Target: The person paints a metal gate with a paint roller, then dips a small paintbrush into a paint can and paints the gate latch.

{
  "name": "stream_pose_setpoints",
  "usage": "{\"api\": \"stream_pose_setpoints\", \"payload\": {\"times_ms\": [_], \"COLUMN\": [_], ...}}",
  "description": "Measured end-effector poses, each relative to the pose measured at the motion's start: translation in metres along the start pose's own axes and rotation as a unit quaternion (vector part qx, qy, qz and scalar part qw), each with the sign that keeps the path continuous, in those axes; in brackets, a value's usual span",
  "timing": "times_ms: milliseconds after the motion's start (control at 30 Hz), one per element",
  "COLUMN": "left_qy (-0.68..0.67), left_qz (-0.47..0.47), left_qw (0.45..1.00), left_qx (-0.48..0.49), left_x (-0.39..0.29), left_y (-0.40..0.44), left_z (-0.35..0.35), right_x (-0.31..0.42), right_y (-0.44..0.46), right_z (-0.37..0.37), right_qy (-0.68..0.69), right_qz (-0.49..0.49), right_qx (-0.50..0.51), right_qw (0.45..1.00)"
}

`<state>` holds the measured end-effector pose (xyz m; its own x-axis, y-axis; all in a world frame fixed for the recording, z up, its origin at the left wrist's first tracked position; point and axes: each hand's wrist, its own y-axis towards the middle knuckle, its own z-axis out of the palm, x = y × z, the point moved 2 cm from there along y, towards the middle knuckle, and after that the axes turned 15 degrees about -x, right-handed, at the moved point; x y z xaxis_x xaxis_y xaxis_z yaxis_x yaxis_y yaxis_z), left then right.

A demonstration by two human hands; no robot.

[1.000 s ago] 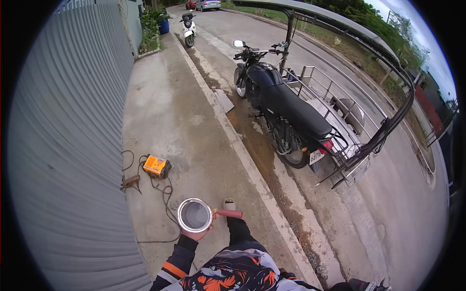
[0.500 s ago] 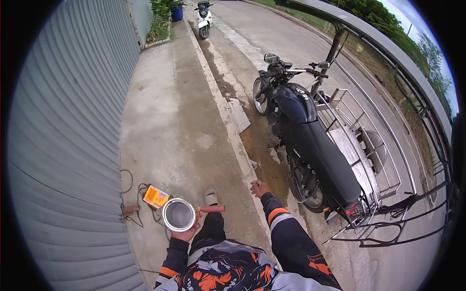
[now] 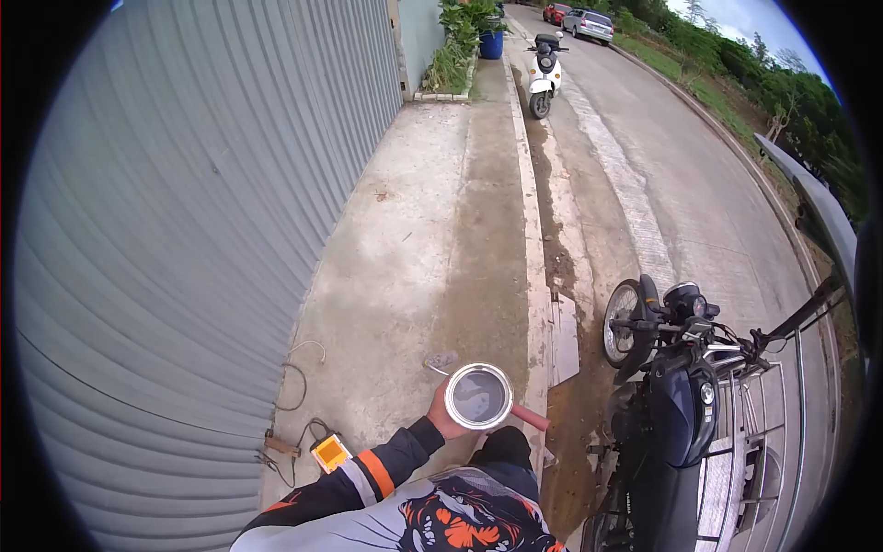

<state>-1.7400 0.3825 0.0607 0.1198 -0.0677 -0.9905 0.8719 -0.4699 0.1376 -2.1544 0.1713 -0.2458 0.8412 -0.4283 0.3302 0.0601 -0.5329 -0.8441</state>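
My left hand [image 3: 445, 414] is wrapped round the left side of an open metal can [image 3: 479, 396] with grey contents. A reddish handle [image 3: 530, 418] sticks out at the can's right side, and a thin bent metal rod [image 3: 436, 369] shows at its upper left. What joins these two parts is hidden behind the can. My right hand is out of the frame. An orange machine [image 3: 330, 453] with a cable lies on the concrete, down and to the left of the can.
Corrugated grey wall [image 3: 184, 230] on the left. A black motorcycle [image 3: 676, 414] with a sidecar frame stands at the lower right, beyond the curb [image 3: 536, 276]. Farther off are a white scooter [image 3: 543, 81], a blue barrel [image 3: 491, 45] and parked cars [image 3: 589, 25].
The view has swung, so the motorcycle sits lower. My left hand and the can now appear farther right. My right hand, open near the curb half a second ago, has left the view.
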Motion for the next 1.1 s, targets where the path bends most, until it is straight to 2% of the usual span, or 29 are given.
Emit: {"api": "stream_pose_setpoints", "payload": {"times_ms": [67, 100, 200, 233, 300, 367, 467, 500, 567, 600, 633, 667, 733, 767, 833, 900, 967, 1033, 1100], "left_qy": [-0.002, -0.085, -0.125, -0.047, 0.017, -0.046, -0.18, -0.226, -0.311, -0.351, -0.44, -0.419, -0.376, -0.417, -0.498, -0.287, -0.384, -0.341, -0.297], "left_qz": [0.002, -0.045, -0.067, -0.01, -0.009, -0.105, -0.171, -0.185, -0.231, -0.255, -0.334, -0.341, -0.355, -0.393, -0.469, -0.306, -0.451, -0.513, -0.511], "left_qw": [0.999, 0.995, 0.988, 0.997, 0.997, 0.99, 0.967, 0.955, 0.919, 0.897, 0.826, 0.835, 0.851, 0.815, 0.712, 0.899, 0.791, 0.76, 0.763], "left_qx": [0.035, 0.034, 0.061, 0.062, 0.079, 0.084, 0.064, 0.057, 0.077, 0.086, 0.113, 0.107, 0.095, 0.085, 0.158, 0.128, 0.153, 0.205, 0.261], "left_x": [0.014, 0.032, 0.08, 0.081, 0.081, 0.044, 0.052, 0.065, 0.088, 0.098, 0.137, 0.143, 0.156, 0.172, 0.198, 0.186, 0.183, 0.201, 0.218], "left_y": [0.085, 0.126, 0.231, 0.27, 0.339, 0.404, 0.51, 0.544, 0.614, 0.648, 0.685, 0.72, 0.792, 0.824, 0.902, 0.966, 1.033, 1.086, 1.129], "left_z": [0.03, 0.049, 0.097, 0.109, 0.109, 0.126, 0.154, 0.164, 0.181, 0.19, 0.203, 0.218, 0.246, 0.265, 0.29, 0.324, 0.368, 0.403, 0.446], "right_x": [0.088, 0.133, 0.252, 0.295, 0.37, 0.459, 0.621, 0.679, 0.773, 0.805, 0.834, 0.863, 0.891, 0.88, 0.848, 0.831, 0.838, 0.852, 0.878], "right_y": [0.035, 0.056, 0.118, 0.129, 0.142, 0.154, 0.201, 0.22, 0.247, 0.263, 0.279, 0.302, 0.362, 0.394, 0.442, 0.429, 0.415, 0.401, 0.393], "right_z": [0.001, 0.004, 0.02, 0.023, 0.023, 0.008, -0.028, -0.041, -0.071, -0.082, -0.091, -0.097, -0.098, -0.1, -0.089, -0.083, -0.072, -0.061, -0.057], "right_qy": [0.028, 0.04, 0.057, 0.059, 0.058, 0.087, 0.223, 0.282, 0.25, 0.253, 0.256, 0.26, 0.268, 0.269, 0.345, 0.29, 0.284, 0.315, 0.346], "right_qz": [-0.015, -0.024, -0.045, -0.058, -0.118, -0.21, -0.267, -0.269, -0.334, -0.33, -0.325, -0.321, -0.255, -0.215, -0.038, 0.036, 0.06, 0.073, 0.074], "right_qx": [-0.02, -0.025, -0.029, -0.028, -0.034, -0.053, -0.033, -0.012, -0.057, -0.058, -0.059, -0.061, -0.066, -0.07, -0.077, -0.104, -0.112, -0.132, -0.165], "right_qw": [0.999, 0.999, 0.997, 0.996, 0.991, 0.972, 0.937, 0.921, 0.907, 0.908, 0.908, 0.909, 0.927, 0.936, 0.935, 0.951, 0.95, 0.937, 0.921]}}
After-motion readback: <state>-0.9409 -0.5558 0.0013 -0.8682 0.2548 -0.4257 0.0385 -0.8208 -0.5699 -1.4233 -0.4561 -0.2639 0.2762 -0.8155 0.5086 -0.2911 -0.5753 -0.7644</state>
